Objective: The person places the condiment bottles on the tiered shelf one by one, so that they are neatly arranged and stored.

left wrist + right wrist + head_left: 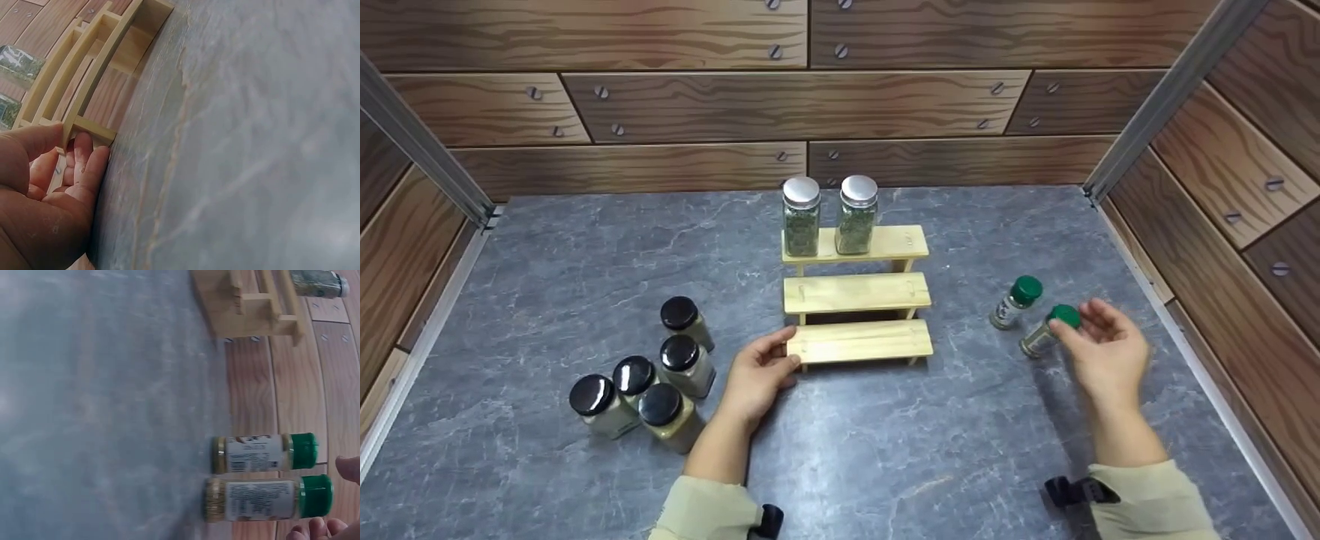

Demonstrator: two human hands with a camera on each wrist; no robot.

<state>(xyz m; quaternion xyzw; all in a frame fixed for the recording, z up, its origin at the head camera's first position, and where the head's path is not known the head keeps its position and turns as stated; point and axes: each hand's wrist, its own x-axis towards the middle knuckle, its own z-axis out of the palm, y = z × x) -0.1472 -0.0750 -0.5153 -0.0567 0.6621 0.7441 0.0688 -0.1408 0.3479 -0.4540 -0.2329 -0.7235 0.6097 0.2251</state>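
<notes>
Beside jars [1039,341], right hand [1110,358] gapes; left [757,379] pinches rack [861,342].

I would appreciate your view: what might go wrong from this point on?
The right hand is at the nearer green-capped jar; a clumsy grasp could knock over its green-capped neighbour. The left hand pinches the wooden rack by its lowest step; a tug might topple the silver-lidded jars on the top step. The left forearm is close to the black-capped jars, so a sideways swing might tip one.
</notes>
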